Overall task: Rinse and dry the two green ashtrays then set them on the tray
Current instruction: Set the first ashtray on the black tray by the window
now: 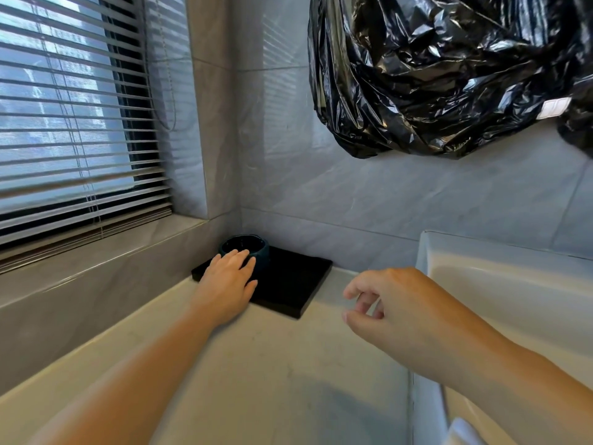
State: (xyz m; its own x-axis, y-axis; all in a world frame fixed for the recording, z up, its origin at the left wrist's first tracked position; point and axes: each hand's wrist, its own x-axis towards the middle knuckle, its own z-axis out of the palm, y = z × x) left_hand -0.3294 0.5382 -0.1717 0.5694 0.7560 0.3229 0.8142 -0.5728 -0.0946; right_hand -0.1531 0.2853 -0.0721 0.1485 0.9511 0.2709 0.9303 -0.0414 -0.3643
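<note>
One dark green ashtray (247, 246) stands upright on the back left part of a flat black tray (288, 284) in the corner of the counter. My left hand (229, 277) lies over the tray's left side, its straight fingers touching the ashtray's near wall. My right hand (391, 303) hovers above the counter to the right of the tray, fingers loosely curled, holding nothing. Only this one ashtray is in view.
A white sink basin (500, 284) fills the right side. The pale stone counter (256, 380) runs toward me. A black plastic bag (449, 75) hangs on the tiled wall above. A window with slatted blinds (73, 117) and its sill are at left.
</note>
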